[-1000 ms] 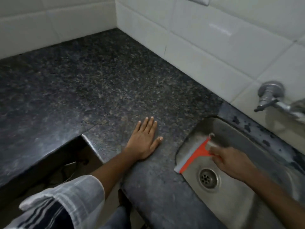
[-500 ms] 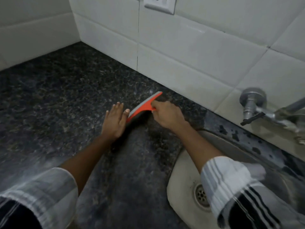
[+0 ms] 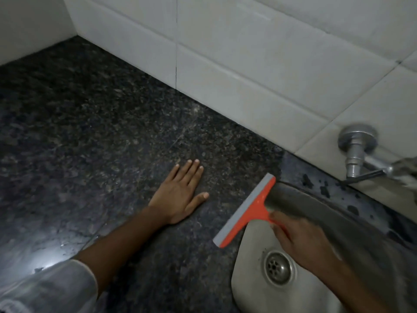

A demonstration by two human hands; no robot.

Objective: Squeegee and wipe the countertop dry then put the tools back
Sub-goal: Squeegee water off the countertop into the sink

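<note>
head view showed the right hand (image 3: 302,242) gripping the handle of the orange squeegee (image 3: 246,211), fingers curled round it, though motion blur hid exactly how they wrapped. the squeegee's grey blade lay along the edge where the dark granite countertop (image 3: 101,136) met the steel sink (image 3: 252,288), with the handle reaching out over the basin. whether the blade touched the stone or sat just above it could not be told.

the left hand (image 3: 180,195) rested flat on the countertop, fingers straight and close together, thumb spread out to the side, holding nothing. it lay just to the left of the blade, apart from it.

as for progress, the task looked to be in its first stage. the blade's place at the sink lip suited the end of a stroke that pushed water off into the basin. the counter carried a glossy sheen near the sleeve (image 3: 52,288) and faint streaks in the middle, which may have been wetness, but in this dim light that was only a guess. dark patches marked the ledge behind the sink, under the tap (image 3: 358,150).

no cloth showed anywhere, so the wiping step seemed not yet begun. the squeegee was in hand, so putting the tools back was left too.
</note>
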